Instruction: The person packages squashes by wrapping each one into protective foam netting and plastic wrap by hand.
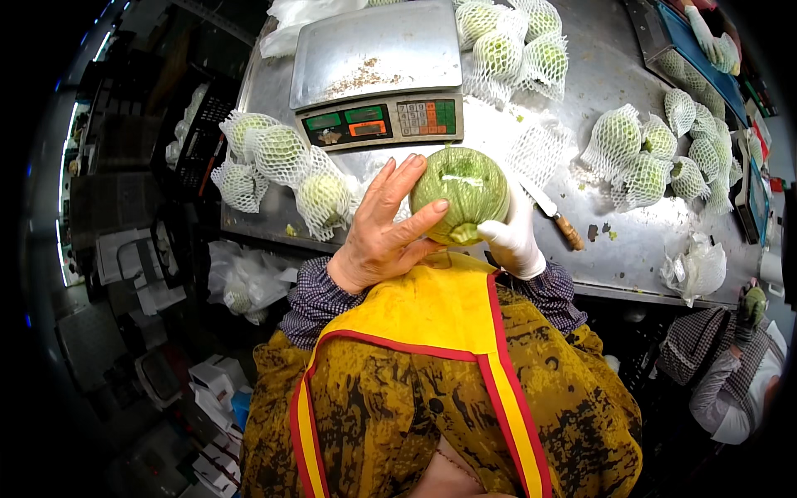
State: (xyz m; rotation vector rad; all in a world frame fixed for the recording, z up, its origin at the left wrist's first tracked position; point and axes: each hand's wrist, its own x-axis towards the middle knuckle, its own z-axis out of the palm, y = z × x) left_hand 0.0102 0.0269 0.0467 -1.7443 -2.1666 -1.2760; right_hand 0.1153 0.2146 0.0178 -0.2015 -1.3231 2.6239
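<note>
A round green squash (pixel 462 187) with pale speckles is held up between my two hands, its stem end towards me. My bare left hand (pixel 389 227) lies along its left side, thumb across the front. The white-gloved right hand (pixel 515 233) cups the other side; its fingertips are partly hidden behind the squash. Just beyond my right hand, a knife with a wooden handle (pixel 568 232) lies on the metal table (pixel 622 261). A loose white foam net sleeve (pixel 539 149) rests near the knife's blade.
A digital scale (pixel 377 56) with brown debris on its plate stands ahead. Net-sleeved squashes (pixel 280 155) lie at left, with more (pixel 616 134) at right. A plastic bag (pixel 694 267) sits by the right edge. Other people's gloved hands (pixel 703 37) appear at far right.
</note>
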